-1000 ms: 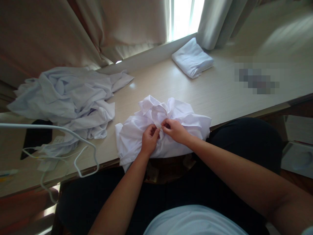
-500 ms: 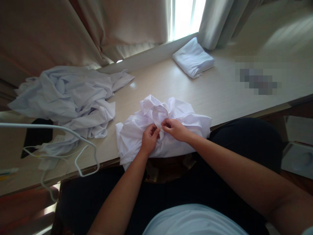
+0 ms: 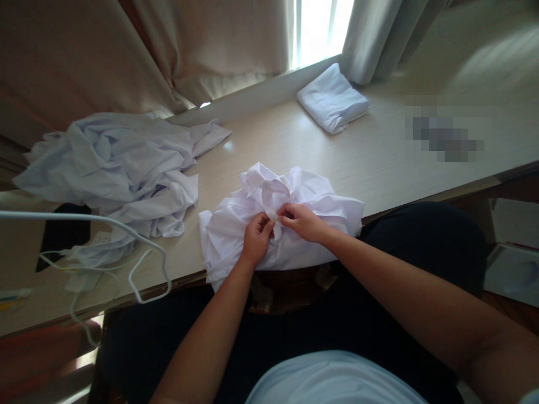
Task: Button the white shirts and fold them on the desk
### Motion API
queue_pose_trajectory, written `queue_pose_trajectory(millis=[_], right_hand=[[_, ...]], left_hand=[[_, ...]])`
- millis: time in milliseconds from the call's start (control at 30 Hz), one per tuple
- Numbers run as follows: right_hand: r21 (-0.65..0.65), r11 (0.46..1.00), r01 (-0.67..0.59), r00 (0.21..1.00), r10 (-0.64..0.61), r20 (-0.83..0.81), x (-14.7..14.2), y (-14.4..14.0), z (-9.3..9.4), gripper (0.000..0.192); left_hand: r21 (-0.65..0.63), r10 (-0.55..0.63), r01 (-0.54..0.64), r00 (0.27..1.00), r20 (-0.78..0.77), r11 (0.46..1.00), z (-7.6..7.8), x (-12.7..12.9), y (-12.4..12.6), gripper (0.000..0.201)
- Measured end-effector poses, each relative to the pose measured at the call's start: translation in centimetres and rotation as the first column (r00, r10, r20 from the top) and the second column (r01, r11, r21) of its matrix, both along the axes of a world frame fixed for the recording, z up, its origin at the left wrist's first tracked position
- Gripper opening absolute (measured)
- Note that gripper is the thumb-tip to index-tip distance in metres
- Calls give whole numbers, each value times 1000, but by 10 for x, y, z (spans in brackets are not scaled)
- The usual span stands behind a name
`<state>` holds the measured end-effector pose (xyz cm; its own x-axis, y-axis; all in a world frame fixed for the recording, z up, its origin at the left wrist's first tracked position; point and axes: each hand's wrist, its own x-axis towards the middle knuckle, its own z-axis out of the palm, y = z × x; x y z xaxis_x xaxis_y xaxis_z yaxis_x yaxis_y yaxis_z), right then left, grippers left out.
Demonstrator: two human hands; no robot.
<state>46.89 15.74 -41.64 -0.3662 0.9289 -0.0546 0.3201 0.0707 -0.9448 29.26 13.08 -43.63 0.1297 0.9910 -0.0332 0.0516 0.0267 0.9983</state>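
A white shirt (image 3: 311, 191) lies bunched at the front edge of the table, its collar standing up toward the far side. My left hand (image 3: 257, 238) pinches the fabric just below the collar. Close beside it, my right hand (image 3: 301, 220) grips the same strip of cloth between thumb and fingers. The fingertips of both hands nearly meet there. Whether a button is between them is too small to make out. Part of the shirt hangs over the table edge.
A loose heap of white garments (image 3: 122, 163) covers the table's left side. Farther back lies a folded white garment (image 3: 332, 100). A white metal rod (image 3: 105, 223) juts in at left above cables and a dark flat item (image 3: 65, 230). A blurred object (image 3: 446, 139) lies at right.
Hardly anything differs. Both hands keep their hold on the shirt, with only slight finger movement near the collar.
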Motion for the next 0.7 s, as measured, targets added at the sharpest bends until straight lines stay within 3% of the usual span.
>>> queue_pose_trajectory(millis=[200,500,700], right_hand=[[-12,999,39,995,-40,-87,1,-1,2,20],[24,997,75,996,-74,-58,2,-2,5,19],[127,990,68,996,-75,48,10,-4,13,15]], left_hand=[[9,21,-22,999,30,1000,1,1,0,25],[-44,29,-23,991,130,999,-3,-3,0,24],[-37,47,-42,989,142,998,-3,-2,-1,21]])
